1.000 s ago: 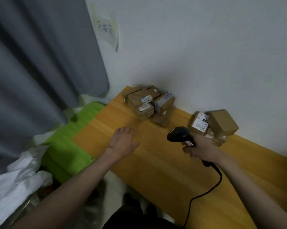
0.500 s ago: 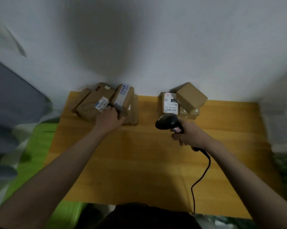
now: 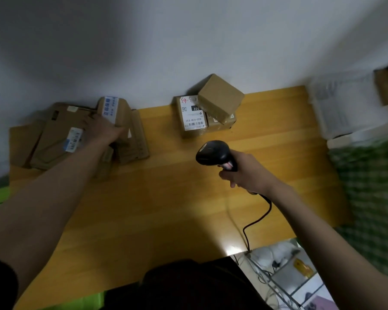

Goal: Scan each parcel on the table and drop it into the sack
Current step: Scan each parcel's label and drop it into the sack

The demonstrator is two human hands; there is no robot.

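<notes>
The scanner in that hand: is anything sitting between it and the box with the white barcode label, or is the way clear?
Nothing visible stands between them. The scanner, gripped by the right hand, points across bare table toward the labelled box, whose barcode faces up. A plain box leans on the stack's right side, off the label.

I am counting three parcels (image 3: 212, 113) at twelve o'clock, about five more parcels (image 3: 58, 135) bunching at ten o'clock though blur hides edges, and one scanner (image 3: 215, 154).
</notes>
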